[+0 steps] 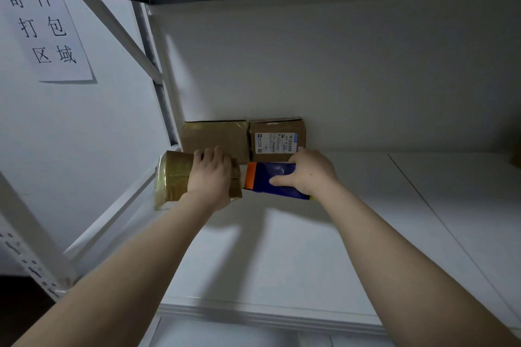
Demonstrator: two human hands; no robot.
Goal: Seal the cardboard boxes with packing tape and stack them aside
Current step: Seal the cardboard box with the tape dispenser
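White shelf, frame centre: left hand grasps a taped box, right hand grips a blue package, partly hiding 2 boxes behind.

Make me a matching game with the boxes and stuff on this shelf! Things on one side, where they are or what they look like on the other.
Things:
1. tape-wrapped box
2. blue and orange packet
3. box with a white label
4. paper sign

Clues:
A. stuck on the wall at the left
B. under the left hand
C. standing at the back against the wall, on the right of the plain brown box
D. held by the right hand

Pairs: 1-B, 2-D, 3-C, 4-A
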